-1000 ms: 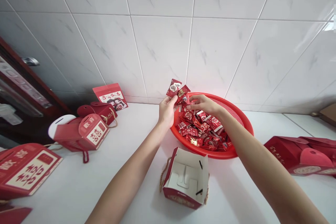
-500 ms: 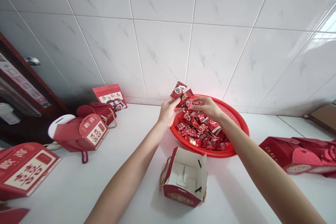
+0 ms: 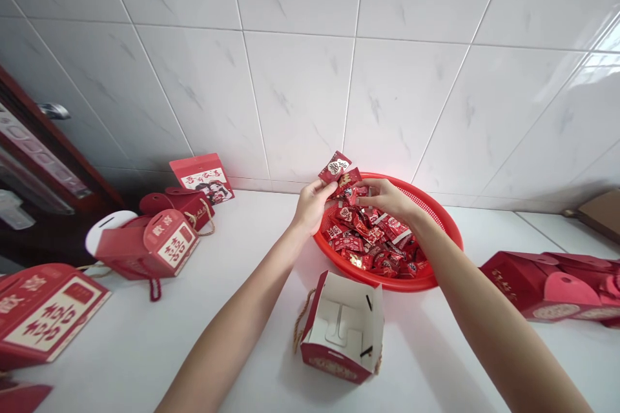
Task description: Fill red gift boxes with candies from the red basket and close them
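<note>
Several red wrapped candies (image 3: 335, 168) are pinched in my left hand (image 3: 311, 204), above the left rim of a red oval basket (image 3: 448, 232). My right hand (image 3: 387, 199) is over the basket just to the right, its fingers closed on a small red candy (image 3: 351, 193) beside that bunch. Loose red and gold wrapped candies (image 3: 372, 242) lie in the basket. In front of it stands an open red box (image 3: 334, 361) with a white inside and rope handles; nothing lies in it.
Closed red gift boxes (image 3: 150, 242) stand at the left, with a printed red card box (image 3: 206, 181) near the tiled wall (image 3: 300, 90). More red boxes (image 3: 552, 287) are at the right, and a brown carton (image 3: 600, 213) at the far right.
The candies in my left hand have tilted and shifted slightly to the right. My right hand has moved a little right and down, still at the bunch.
</note>
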`<state>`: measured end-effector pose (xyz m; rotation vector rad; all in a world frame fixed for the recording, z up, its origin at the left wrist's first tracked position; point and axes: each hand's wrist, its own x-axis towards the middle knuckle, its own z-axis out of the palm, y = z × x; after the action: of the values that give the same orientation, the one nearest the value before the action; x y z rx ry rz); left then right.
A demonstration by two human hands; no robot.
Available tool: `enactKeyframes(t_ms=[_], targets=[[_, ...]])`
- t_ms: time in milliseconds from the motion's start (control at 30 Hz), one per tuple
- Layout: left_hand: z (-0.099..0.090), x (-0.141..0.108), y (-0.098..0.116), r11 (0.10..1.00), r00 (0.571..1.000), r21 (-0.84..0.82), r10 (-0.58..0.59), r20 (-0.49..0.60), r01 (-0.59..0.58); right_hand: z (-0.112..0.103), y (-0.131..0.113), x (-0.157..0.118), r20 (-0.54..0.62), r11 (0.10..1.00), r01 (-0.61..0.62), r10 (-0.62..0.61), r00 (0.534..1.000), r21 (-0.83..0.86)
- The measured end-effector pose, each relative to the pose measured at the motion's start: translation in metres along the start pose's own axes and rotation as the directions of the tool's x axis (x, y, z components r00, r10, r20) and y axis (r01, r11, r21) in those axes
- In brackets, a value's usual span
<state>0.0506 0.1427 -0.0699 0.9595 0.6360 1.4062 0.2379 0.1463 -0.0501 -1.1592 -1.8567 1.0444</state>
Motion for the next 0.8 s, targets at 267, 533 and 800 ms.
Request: enactKeyframes(t_ms=[267,533,800], targets=[[-0.002,0.001,0.001,1.0,0.998,-0.007,0.012,-0.064,-0.013,-0.001,0.002,0.001,0.121,0.828,-0.088,0.184,0.975,-0.554],[-0.002,0.0,0.001,1.0,0.999,-0.002,0.01,-0.041,-0.01,0.048,0.016,0.016,-0.037,0.646,-0.173,0.219,0.975,-0.743],[-0.002,0.0,0.0,1.0,0.999,0.006,0.02,-0.042,-0.02,0.043,0.021,0.021,-0.116,0.777,-0.203,0.166,0.979,-0.596]])
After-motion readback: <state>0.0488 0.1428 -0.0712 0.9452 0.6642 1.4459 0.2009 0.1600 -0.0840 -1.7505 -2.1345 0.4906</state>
